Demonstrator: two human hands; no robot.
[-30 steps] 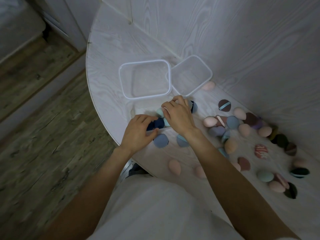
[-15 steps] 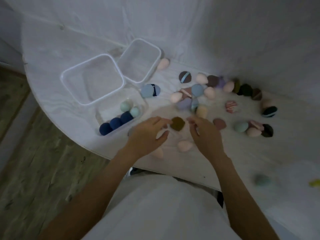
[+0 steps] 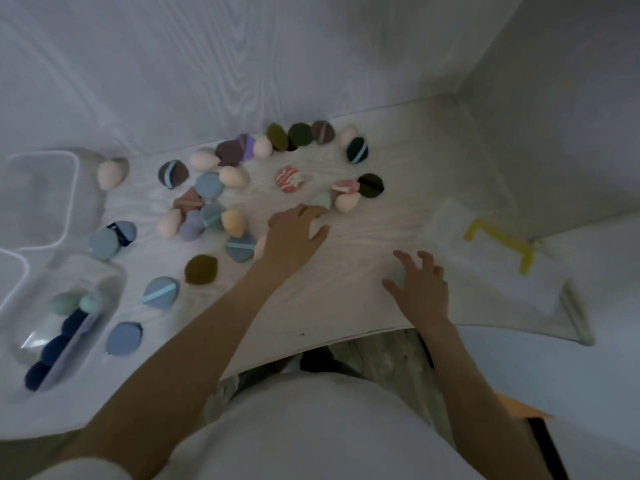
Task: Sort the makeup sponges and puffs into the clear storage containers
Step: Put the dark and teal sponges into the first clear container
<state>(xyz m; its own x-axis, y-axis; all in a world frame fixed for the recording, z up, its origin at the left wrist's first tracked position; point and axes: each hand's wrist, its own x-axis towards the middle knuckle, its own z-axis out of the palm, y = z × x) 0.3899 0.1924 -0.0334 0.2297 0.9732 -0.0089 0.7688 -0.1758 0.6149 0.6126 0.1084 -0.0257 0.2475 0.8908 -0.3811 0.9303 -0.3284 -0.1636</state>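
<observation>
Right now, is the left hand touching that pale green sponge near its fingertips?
Cannot tell. In the head view the left hand reaches to the edge of the pale green sponge, but motion blur hides whether the fingertips meet it or stop just short.

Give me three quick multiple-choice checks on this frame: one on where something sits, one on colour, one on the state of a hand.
1. Where is the container with sponges in it?
A. near left of the table
B. far right corner
C. under the right hand

2. What colours are the sponges in it?
A. pink and brown
B. navy and mint green
C. yellow and red

3. How is the left hand?
A. gripping a clear lid
B. reaching, fingers spread, toward a mint sponge
C. resting in a container

Answers:
1 A, it lies at the frame's lower left.
2 B, dark blue balls sit below pale green ones.
3 B, its fingertips lie just short of the sponge.
</observation>
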